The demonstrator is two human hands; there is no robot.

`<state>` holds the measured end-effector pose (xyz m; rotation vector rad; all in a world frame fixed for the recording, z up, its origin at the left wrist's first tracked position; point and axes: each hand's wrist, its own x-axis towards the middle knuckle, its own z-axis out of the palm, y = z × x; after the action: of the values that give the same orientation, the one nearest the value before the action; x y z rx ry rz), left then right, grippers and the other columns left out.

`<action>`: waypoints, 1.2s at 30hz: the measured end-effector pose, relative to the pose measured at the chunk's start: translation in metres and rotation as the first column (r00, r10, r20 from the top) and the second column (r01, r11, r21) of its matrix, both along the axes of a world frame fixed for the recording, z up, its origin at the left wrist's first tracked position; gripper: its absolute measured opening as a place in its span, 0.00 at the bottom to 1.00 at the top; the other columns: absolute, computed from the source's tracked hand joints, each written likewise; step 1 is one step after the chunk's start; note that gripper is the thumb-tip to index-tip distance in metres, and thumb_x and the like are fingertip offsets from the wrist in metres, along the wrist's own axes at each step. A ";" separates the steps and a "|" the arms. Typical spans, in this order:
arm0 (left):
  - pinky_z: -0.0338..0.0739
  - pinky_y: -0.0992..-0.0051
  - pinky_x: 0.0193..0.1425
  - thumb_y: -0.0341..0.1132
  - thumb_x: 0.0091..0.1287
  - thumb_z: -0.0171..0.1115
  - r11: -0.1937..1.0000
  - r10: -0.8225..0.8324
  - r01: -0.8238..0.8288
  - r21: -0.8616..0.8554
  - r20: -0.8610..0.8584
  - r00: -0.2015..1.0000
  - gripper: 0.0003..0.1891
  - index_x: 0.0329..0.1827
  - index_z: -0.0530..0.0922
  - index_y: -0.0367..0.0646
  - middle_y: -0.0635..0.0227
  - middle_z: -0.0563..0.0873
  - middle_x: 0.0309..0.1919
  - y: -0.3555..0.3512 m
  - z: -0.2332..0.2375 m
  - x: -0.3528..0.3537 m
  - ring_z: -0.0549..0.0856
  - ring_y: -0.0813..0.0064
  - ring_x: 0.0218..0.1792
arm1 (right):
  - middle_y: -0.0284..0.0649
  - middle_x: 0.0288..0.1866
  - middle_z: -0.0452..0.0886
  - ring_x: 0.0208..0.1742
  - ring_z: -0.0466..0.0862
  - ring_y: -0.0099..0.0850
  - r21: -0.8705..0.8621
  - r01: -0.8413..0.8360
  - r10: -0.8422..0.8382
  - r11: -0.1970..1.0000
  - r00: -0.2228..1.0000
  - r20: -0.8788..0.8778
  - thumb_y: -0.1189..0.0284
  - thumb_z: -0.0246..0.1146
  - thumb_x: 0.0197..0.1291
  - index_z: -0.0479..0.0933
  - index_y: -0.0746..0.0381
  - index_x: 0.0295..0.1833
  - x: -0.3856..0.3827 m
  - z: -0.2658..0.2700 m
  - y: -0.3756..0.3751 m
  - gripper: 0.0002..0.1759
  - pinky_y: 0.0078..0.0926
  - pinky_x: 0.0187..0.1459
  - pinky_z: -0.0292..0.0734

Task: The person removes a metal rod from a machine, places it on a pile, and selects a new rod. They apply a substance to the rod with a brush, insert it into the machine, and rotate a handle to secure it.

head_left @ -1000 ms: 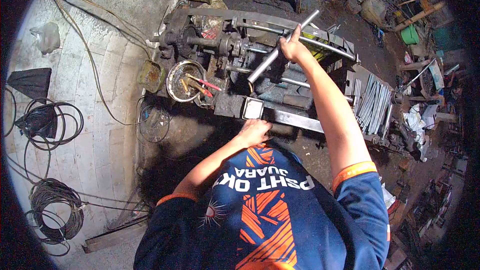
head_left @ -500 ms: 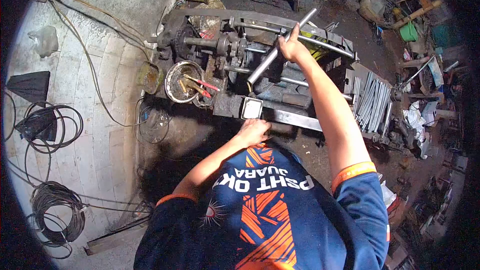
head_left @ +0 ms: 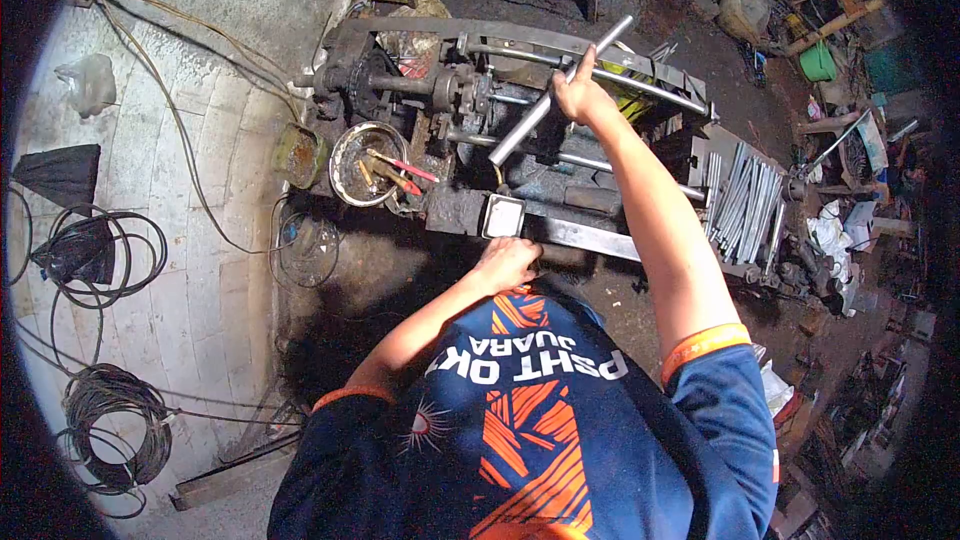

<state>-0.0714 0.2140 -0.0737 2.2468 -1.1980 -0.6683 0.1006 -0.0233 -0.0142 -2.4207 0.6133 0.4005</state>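
My right hand (head_left: pixel 583 97) is wrapped round a long, smooth metal rod (head_left: pixel 540 120), its index finger stretched along it. The rod lies diagonally over a greasy machine with a metal frame (head_left: pixel 590 227), its lower end near the middle. Close to my body, my left hand (head_left: pixel 508 265) is closed at the machine's front edge, just below a white-faced rectangular box (head_left: pixel 503 216). What its fingers hold, if anything, is hidden. Left of the box sits a round metal bowl (head_left: pixel 345 187) with brushes, one red-handled (head_left: pixel 415 172), and dark contents.
Several metal rods (head_left: pixel 745 200) lie bundled at the machine's right end. A shaft with a chain wheel (head_left: pixel 362 85) is at its left end. Coiled black cables (head_left: pixel 115 420) lie along the pale floor at left. Cluttered scrap and a green container (head_left: pixel 818 63) stand at right.
The metal rod in my right hand has shifted slightly left, its lower end most visibly, and the hand with it. My left hand stays in place.
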 end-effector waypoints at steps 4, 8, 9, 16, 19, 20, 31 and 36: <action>0.78 0.55 0.44 0.35 0.47 0.66 1.000 -0.001 0.002 -0.018 0.019 1.000 0.15 0.35 0.79 0.36 0.54 0.83 0.33 0.000 -0.005 -0.001 0.84 0.51 0.41 | 0.68 0.56 0.74 0.62 0.75 0.55 0.026 0.007 -0.006 1.000 1.000 -0.020 0.47 0.42 0.65 0.11 0.66 0.69 -0.002 0.003 -0.001 0.54 0.40 0.67 0.64; 0.78 0.56 0.44 0.35 0.47 0.66 1.000 -0.010 0.011 -0.021 0.042 0.999 0.15 0.36 0.79 0.36 0.54 0.84 0.33 -0.001 -0.008 -0.001 0.84 0.53 0.41 | 0.68 0.55 0.75 0.61 0.75 0.55 -0.006 0.012 -0.012 1.000 1.000 -0.013 0.47 0.42 0.65 0.10 0.67 0.68 -0.001 -0.001 -0.002 0.54 0.39 0.67 0.64; 0.78 0.56 0.44 0.35 0.47 0.66 1.000 -0.013 0.014 -0.020 0.041 0.999 0.15 0.36 0.79 0.36 0.54 0.84 0.33 -0.001 -0.008 -0.001 0.84 0.53 0.41 | 0.68 0.56 0.74 0.61 0.75 0.55 0.003 0.006 -0.006 1.000 1.000 0.002 0.47 0.42 0.65 0.10 0.66 0.68 -0.002 -0.001 -0.003 0.54 0.40 0.67 0.64; 0.78 0.56 0.45 0.36 0.46 0.68 0.999 -0.021 0.020 0.037 0.027 0.999 0.15 0.33 0.79 0.35 0.53 0.84 0.33 -0.004 -0.001 0.001 0.84 0.52 0.41 | 0.60 0.64 0.71 0.66 0.73 0.48 0.017 -0.003 0.003 1.000 0.999 -0.045 0.49 0.41 0.66 0.11 0.64 0.69 -0.001 0.007 0.001 0.51 0.37 0.70 0.61; 0.78 0.56 0.45 0.36 0.46 0.68 0.999 -0.017 0.016 0.031 0.026 1.000 0.15 0.32 0.79 0.35 0.53 0.84 0.33 -0.003 0.000 0.001 0.84 0.51 0.41 | 0.60 0.63 0.71 0.65 0.73 0.47 0.029 -0.007 0.008 1.000 0.999 -0.034 0.49 0.41 0.66 0.10 0.65 0.69 0.001 0.003 0.002 0.52 0.37 0.69 0.61; 0.78 0.56 0.45 0.36 0.46 0.68 1.000 -0.015 0.014 0.023 0.026 1.000 0.15 0.32 0.79 0.35 0.53 0.84 0.33 -0.003 0.000 0.001 0.84 0.51 0.40 | 0.60 0.63 0.71 0.65 0.73 0.47 0.030 -0.007 0.008 1.000 0.999 -0.033 0.49 0.41 0.66 0.10 0.65 0.69 0.001 0.003 0.002 0.52 0.37 0.69 0.61; 0.78 0.57 0.46 0.36 0.49 0.66 0.998 -0.035 0.035 0.045 0.011 0.999 0.14 0.34 0.79 0.36 0.53 0.84 0.33 -0.005 -0.001 0.002 0.84 0.51 0.41 | 0.64 0.58 0.75 0.61 0.76 0.54 0.018 -0.032 0.031 0.999 0.999 0.015 0.45 0.40 0.65 0.07 0.67 0.66 0.000 -0.007 -0.003 0.55 0.40 0.67 0.63; 0.78 0.55 0.45 0.38 0.47 0.68 0.999 -0.031 0.030 0.030 0.009 0.999 0.15 0.31 0.79 0.35 0.53 0.84 0.33 -0.006 0.001 0.003 0.84 0.51 0.40 | 0.67 0.54 0.76 0.59 0.77 0.54 -0.010 -0.046 0.046 0.999 0.999 0.008 0.46 0.38 0.66 0.07 0.72 0.64 0.004 -0.016 -0.007 0.54 0.39 0.66 0.64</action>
<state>-0.0686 0.2082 -0.0729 2.2633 -1.2370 -0.6921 0.1050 -0.0300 -0.0306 -2.4488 0.5578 0.4077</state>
